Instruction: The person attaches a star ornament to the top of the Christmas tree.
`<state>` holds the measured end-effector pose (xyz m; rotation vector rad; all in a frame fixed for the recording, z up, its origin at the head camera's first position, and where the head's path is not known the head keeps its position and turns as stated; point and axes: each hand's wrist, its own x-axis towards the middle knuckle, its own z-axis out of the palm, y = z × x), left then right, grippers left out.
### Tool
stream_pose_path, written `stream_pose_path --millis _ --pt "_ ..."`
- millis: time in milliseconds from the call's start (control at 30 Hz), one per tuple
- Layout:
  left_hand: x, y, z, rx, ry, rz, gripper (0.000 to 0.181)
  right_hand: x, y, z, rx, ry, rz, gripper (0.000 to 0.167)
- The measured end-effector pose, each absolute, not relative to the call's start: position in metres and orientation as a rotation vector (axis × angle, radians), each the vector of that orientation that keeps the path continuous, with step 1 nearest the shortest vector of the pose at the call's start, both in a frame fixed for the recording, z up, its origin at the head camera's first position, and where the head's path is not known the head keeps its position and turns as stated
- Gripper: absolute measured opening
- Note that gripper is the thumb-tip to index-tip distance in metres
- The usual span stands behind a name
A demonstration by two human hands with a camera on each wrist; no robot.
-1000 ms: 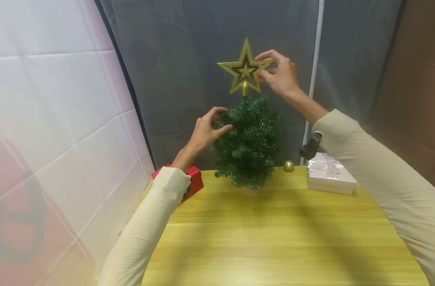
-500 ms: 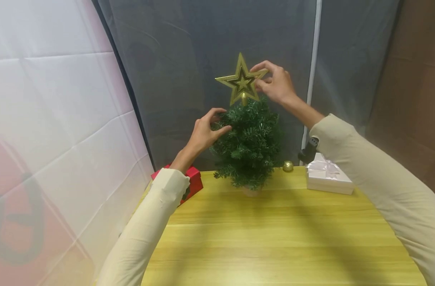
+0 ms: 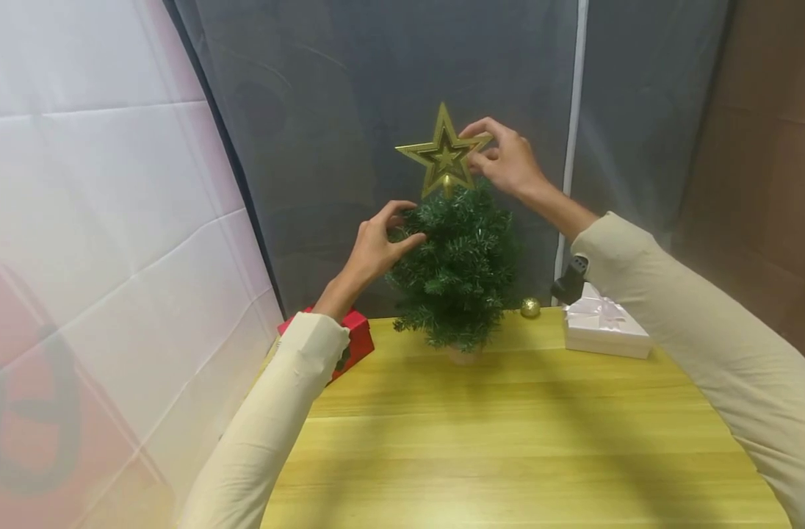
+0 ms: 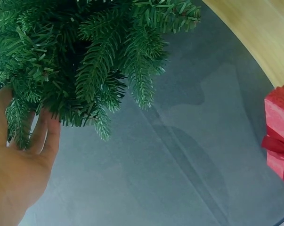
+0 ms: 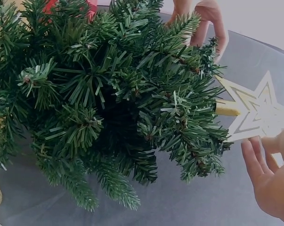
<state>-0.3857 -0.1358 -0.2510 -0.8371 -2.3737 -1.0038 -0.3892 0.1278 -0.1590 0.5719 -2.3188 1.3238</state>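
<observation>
A small green artificial Christmas tree (image 3: 465,272) stands in a pale pot (image 3: 465,355) at the back of the table. On its tip sits a gold star tree topper (image 3: 445,155), the lower end of its stem hidden in the needles. My right hand (image 3: 506,158) pinches the star's right point between thumb and fingers. At the tree's upper left side, my left hand (image 3: 376,242) curves thumb and fingers round outer branches; in the left wrist view a sprig (image 4: 20,125) lies between them. The right wrist view shows the star (image 5: 257,110) beside my right hand (image 5: 271,174).
Behind my left forearm is a red gift box (image 3: 358,339), partly covered. A gold glitter ball (image 3: 530,307) lies right of the tree, and a white gift box with a ribbon (image 3: 604,327) stands further right. Grey cloth (image 3: 310,147) hangs behind the wooden table (image 3: 482,441).
My right hand has brought the star down and slightly left, so less of its stem shows above the tree. My left hand has stayed at the branches.
</observation>
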Motion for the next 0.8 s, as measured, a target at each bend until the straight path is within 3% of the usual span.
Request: stream_pose_path --millis 800 --pt "-0.39 -0.144 -0.24 -0.857 -2.345 -0.933 0.051 -0.382 0.165 -0.171 0.559 -2.332 1.175 0.057"
